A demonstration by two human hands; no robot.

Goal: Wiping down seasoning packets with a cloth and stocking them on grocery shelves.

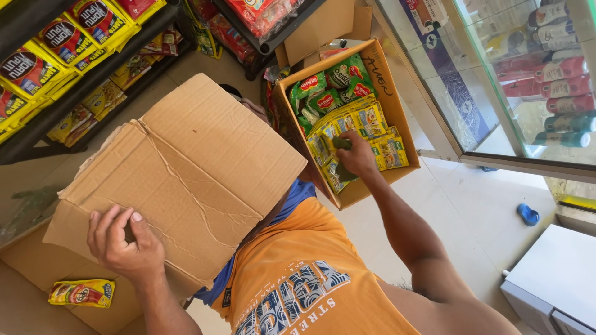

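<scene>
My right hand (357, 155) reaches into an open carton (397, 99) on the floor, which is filled with yellow and green snack packets. Its fingers are closed on a packet (341, 142) from the yellow stack in the middle of the carton. My left hand (118, 245) grips the near edge of a large, creased cardboard box (186, 167) held up in front of my orange shirt (304, 279). That box hides whatever lies beneath it.
Black shelves (93, 74) with yellow and red packets stand at the upper left and top. A glass-door cooler (528, 80) with bottles stands on the right. A white cabinet (552, 279) is at the lower right. A blue object (528, 214) lies on the tiles. A yellow sachet (81, 293) lies on cardboard at the lower left.
</scene>
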